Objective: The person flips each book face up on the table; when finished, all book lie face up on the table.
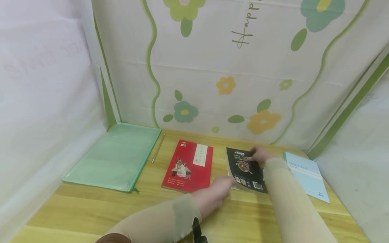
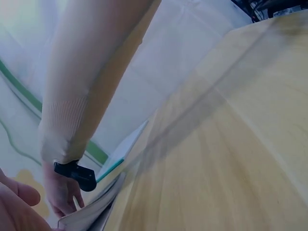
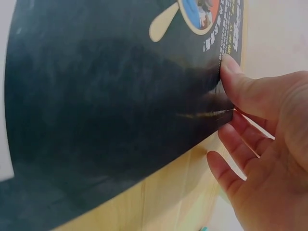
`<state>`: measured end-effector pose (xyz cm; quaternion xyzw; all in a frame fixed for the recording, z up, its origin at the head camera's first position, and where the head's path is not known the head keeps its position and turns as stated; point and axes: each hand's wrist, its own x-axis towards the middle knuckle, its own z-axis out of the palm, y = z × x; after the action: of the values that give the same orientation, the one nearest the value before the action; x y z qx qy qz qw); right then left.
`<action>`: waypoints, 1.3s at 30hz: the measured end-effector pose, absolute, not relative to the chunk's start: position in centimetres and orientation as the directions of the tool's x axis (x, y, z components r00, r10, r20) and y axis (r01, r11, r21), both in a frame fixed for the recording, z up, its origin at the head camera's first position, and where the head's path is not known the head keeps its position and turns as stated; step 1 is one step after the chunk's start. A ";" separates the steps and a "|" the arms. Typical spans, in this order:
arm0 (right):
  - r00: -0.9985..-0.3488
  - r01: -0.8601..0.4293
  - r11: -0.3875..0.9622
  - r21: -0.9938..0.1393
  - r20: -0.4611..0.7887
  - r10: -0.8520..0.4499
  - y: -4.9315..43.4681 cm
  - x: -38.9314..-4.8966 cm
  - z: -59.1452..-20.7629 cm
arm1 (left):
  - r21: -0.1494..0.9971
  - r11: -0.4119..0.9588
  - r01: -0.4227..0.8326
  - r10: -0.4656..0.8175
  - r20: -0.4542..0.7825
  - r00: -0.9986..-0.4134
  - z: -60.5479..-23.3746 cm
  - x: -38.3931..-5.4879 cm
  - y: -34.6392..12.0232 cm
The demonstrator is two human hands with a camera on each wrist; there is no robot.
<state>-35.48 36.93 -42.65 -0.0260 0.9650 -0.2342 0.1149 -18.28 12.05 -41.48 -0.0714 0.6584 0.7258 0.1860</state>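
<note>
A thin book with a black cover (image 1: 244,167) lies on the wooden table, its near left corner bent upward. My left hand (image 1: 215,194) holds that raised corner; part of this hand (image 2: 18,204) shows at the lower left of the left wrist view, beside the lifted pages (image 2: 91,209). My right hand (image 1: 262,154) is at the book's right edge. The right wrist view shows the right hand (image 3: 269,125) pinching the black cover (image 3: 110,106), thumb on top and fingers below the edge. Left of the black book lies a red book (image 1: 189,167).
At the right, partly behind my right sleeve, lies a light blue notebook (image 1: 307,173). A green mesh zip pouch (image 1: 112,157) lies at the left, with a thin stick (image 1: 158,148) beside it. A flower-printed cloth (image 1: 194,74) hangs behind the table (image 1: 91,206).
</note>
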 end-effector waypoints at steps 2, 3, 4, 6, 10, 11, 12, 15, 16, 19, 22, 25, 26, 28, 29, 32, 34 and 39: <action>-0.973 0.009 0.893 -0.450 -0.208 -0.095 36.8 -35.6 -42.7 | 0.936 -0.032 -0.351 0.182 -0.340 -0.923 -41.1 -18.3 12.0; -0.974 0.011 0.893 -0.450 -0.208 -0.093 36.8 -35.6 -42.7 | 0.935 -0.028 -0.355 0.187 -0.344 -0.920 -41.0 -18.3 11.9; -0.974 0.007 0.894 -0.447 -0.205 -0.095 36.8 -35.6 -42.6 | 0.929 -0.035 -0.367 0.191 -0.355 -0.915 -40.9 -18.4 11.9; -0.975 0.006 0.896 -0.443 -0.203 -0.094 36.9 -35.6 -42.6 | 0.911 -0.076 -0.405 0.210 -0.383 -0.900 -40.7 -18.5 11.8; -0.973 0.001 0.895 -0.446 -0.207 -0.102 37.0 -35.6 -42.6 | 0.869 -0.188 -0.457 0.258 -0.405 -0.877 -40.7 -18.9 11.5; -0.973 0.011 0.893 -0.449 -0.211 -0.094 37.0 -35.6 -42.6 | 0.862 -0.203 -0.464 0.267 -0.407 -0.874 -40.8 -19.0 11.4; -0.973 0.020 0.892 -0.452 -0.214 -0.087 37.0 -35.6 -42.6 | 0.860 -0.207 -0.466 0.267 -0.408 -0.873 -40.8 -19.1 11.3; -0.973 0.034 0.891 -0.453 -0.220 -0.074 36.9 -35.6 -42.6 | 0.861 -0.212 -0.463 0.265 -0.405 -0.875 -40.9 -19.3 11.3; -0.973 0.044 0.891 -0.451 -0.220 -0.064 36.8 -35.5 -42.6 | 0.863 -0.205 -0.461 0.262 -0.406 -0.876 -41.0 -19.4 11.3; -0.973 0.051 0.895 -0.443 -0.223 -0.055 36.7 -35.5 -42.5 | 0.874 -0.185 -0.450 0.257 -0.399 -0.880 -41.2 -19.5 11.4; -0.974 0.051 0.899 -0.436 -0.222 -0.052 36.6 -35.5 -42.5 | 0.893 -0.138 -0.429 0.247 -0.388 -0.888 -41.5 -19.5 11.4; -0.975 0.039 0.901 -0.433 -0.216 -0.061 36.6 -35.5 -42.5 | 0.918 -0.091 -0.386 0.247 -0.355 -0.902 -41.9 -19.5 11.4; -0.975 0.034 0.901 -0.433 -0.211 -0.064 36.6 -35.5 -42.5 | 0.923 -0.083 -0.375 0.250 -0.345 -0.905 -42.0 -19.5 11.4; -0.977 0.032 0.899 -0.437 -0.205 -0.065 36.7 -35.6 -42.6 | 0.926 -0.092 -0.366 0.259 -0.332 -0.907 -42.1 -19.4 11.4; -0.976 0.028 0.898 -0.439 -0.204 -0.070 36.8 -35.7 -42.7 | 0.924 -0.104 -0.369 0.263 -0.332 -0.906 -42.1 -19.3 11.3; -0.975 0.024 0.891 -0.453 -0.206 -0.078 37.1 -35.7 -42.9 | 0.914 -0.129 -0.384 0.277 -0.339 -0.899 -41.9 -19.1 11.1; -0.974 0.023 0.884 -0.467 -0.210 -0.085 37.2 -35.7 -43.0 | 0.914 -0.125 -0.386 0.287 -0.339 -0.896 -41.8 -19.0 11.0; -0.972 0.027 0.866 -0.499 -0.216 -0.094 37.2 -35.5 -43.1 | 0.914 -0.100 -0.394 0.308 -0.348 -0.885 -41.9 -18.9 10.7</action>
<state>-35.46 37.20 -43.08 -0.0174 0.9588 -0.2581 0.1173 -18.87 10.73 -41.87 -0.0340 0.6275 0.7409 0.2369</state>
